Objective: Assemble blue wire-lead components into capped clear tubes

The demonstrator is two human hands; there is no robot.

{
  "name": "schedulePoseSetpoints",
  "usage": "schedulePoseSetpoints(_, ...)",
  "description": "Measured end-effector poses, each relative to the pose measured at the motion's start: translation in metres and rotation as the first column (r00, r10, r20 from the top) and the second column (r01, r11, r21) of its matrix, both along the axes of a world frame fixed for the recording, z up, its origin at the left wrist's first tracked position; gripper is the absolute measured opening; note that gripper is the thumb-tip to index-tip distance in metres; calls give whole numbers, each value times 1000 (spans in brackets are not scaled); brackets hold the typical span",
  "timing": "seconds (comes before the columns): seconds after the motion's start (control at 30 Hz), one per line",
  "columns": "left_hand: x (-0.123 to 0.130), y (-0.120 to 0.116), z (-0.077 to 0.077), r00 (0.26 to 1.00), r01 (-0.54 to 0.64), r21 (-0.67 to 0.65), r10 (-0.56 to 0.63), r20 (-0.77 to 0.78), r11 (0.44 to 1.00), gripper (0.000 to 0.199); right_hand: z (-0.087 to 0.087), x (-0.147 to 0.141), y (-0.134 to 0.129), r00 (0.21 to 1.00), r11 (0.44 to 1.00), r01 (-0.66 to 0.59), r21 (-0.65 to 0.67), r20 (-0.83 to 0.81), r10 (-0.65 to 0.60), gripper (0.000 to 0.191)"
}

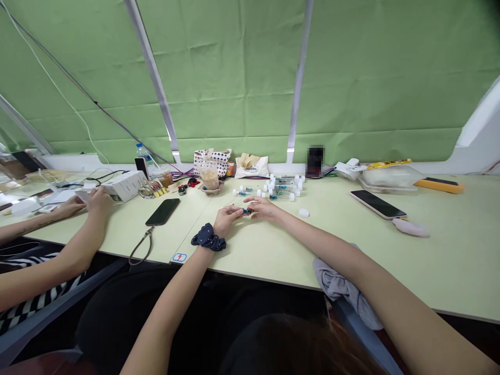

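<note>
My left hand (226, 219), with a dark dotted scrunchie (209, 237) round its wrist, pinches one side of a small blue and dark item (246, 211). From the right, my right hand (263, 209) has its fingers closed on the same item, which is too small to name. Just beyond my hands lie several clear tubes (283, 187) with white caps and blue-green contents. A loose white cap (303, 213) rests on the table (265, 250) to the right of my right hand.
A phone (163, 212) with a strap and a plastic cup (209, 178) are at the left. Another person's hands (99, 203) touch a white box (127, 186). At the right are a phone (378, 203), a plastic container (389, 177) and a grey cloth (344, 289).
</note>
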State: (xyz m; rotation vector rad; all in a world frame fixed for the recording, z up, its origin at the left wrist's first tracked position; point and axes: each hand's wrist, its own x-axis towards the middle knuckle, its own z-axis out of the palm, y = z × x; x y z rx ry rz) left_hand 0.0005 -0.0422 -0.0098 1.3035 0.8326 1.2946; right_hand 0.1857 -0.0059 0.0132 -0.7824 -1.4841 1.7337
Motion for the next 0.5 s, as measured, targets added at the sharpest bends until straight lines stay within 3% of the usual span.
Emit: schedulePoseSetpoints(0.5, 0, -2, 1, 1000, -25, 8, 25, 5, 1000, 35, -2, 0, 0, 999, 999, -40, 14, -15, 40, 32)
